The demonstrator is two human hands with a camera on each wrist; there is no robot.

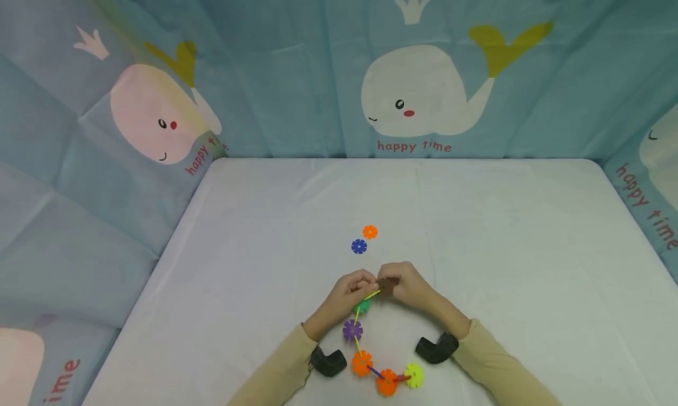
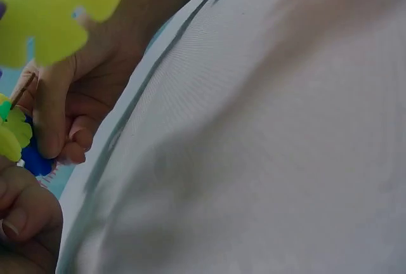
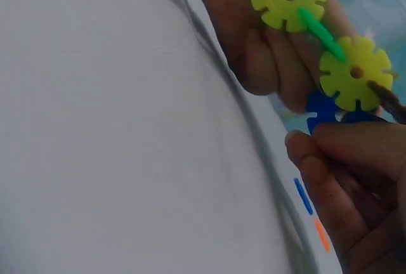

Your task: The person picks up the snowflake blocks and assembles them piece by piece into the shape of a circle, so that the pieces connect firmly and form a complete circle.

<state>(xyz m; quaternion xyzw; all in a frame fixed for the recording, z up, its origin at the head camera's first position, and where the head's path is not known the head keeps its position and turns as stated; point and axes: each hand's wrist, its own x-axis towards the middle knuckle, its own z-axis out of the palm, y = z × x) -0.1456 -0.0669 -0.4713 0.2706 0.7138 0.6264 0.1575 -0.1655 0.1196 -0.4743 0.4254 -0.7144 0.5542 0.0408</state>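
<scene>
My left hand (image 1: 354, 291) grips the upper end of a chain of notched plastic discs at a yellow disc (image 3: 356, 74). My right hand (image 1: 406, 284) pinches a blue notched disc (image 3: 322, 110) between thumb and fingers, close beside that yellow disc. A brown notched disc (image 1: 386, 286), slotted into the yellow one, shows between the two hands. Below the left hand the chain runs through a green disc (image 1: 362, 306), a purple disc (image 1: 352, 330), orange discs (image 1: 362, 363) and a yellow-green end disc (image 1: 414, 375). In the head view the held blue disc is hidden.
Farther back on the white table (image 1: 503, 229) lie a loose orange disc (image 1: 370, 232) and a loose blue disc (image 1: 359, 246). Black wrist devices (image 1: 329, 362) sit at both sleeves. A blue whale-print curtain (image 1: 296, 88) stands behind the table and at its sides.
</scene>
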